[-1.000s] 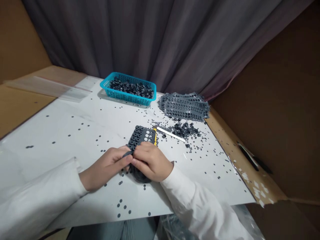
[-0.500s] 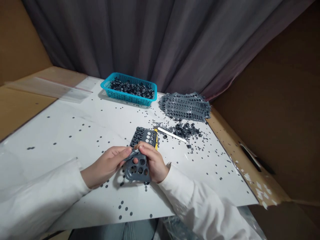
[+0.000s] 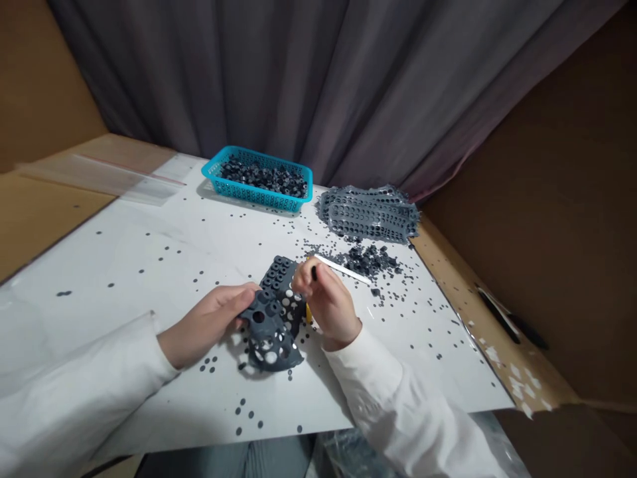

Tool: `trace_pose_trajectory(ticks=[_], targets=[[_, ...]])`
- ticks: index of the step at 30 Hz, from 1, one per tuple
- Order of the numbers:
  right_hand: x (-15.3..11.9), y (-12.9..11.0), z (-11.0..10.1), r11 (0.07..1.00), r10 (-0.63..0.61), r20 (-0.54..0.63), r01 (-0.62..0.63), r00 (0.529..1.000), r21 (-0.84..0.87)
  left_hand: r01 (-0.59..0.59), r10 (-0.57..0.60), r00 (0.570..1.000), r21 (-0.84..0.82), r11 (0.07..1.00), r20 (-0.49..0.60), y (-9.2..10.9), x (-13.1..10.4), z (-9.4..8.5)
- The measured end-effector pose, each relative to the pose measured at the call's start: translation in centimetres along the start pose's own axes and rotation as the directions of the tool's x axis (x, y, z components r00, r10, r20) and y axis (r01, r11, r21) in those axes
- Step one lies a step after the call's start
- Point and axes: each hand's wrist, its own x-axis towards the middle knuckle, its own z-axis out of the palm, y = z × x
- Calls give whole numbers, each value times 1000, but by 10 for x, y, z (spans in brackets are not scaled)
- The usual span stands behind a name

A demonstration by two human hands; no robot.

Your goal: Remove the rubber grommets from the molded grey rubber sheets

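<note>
My left hand (image 3: 213, 323) pinches the left edge of a bendy dark grey rubber sheet (image 3: 279, 269) above the white table. Rows of round ring-like pieces fill its far end, while many open holes show in its near and right parts. Just right of the sheet, my right hand (image 3: 329, 297) is raised with a small black piece (image 3: 314, 272) pinched between thumb and fingers. A bit of something yellow (image 3: 308, 313) shows beneath this hand, mostly hidden.
A turquoise basket (image 3: 256, 196) full of small dark rings stands at the back. To its right lie stacked perforated grey sheets (image 3: 371, 212). Nearer are a pile of black bits (image 3: 368, 260) and a white stick (image 3: 343, 269). Small dark discs dot the white table (image 3: 174, 411).
My right hand has left the sheet and moved up and right, now with a small black piece in its fingers. The sheet has flattened out somewhat, still in my left hand.
</note>
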Motion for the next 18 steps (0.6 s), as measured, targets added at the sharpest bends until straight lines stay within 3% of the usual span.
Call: trace_pose_trajectory(ticks=[3, 7, 11, 14, 18], targets=[[-7, -6, 9, 944, 19, 91, 12, 996, -328, -35, 33, 999, 72, 997, 32, 0, -1, 1], [-18, -5, 22, 752, 61, 238, 113, 969, -649, -81, 73, 996, 169, 982, 50, -2, 0, 2], [-20, 3, 26, 635, 83, 348, 220, 934, -741, -88, 80, 996, 218, 972, 44, -2, 0, 5], [-19, 6, 25, 592, 99, 353, 230, 930, -772, -62, 57, 998, 220, 973, 29, -2, 0, 6], [-19, 6, 25, 697, 106, 339, 173, 935, -696, 52, -55, 997, 61, 997, 57, -2, 2, 8]])
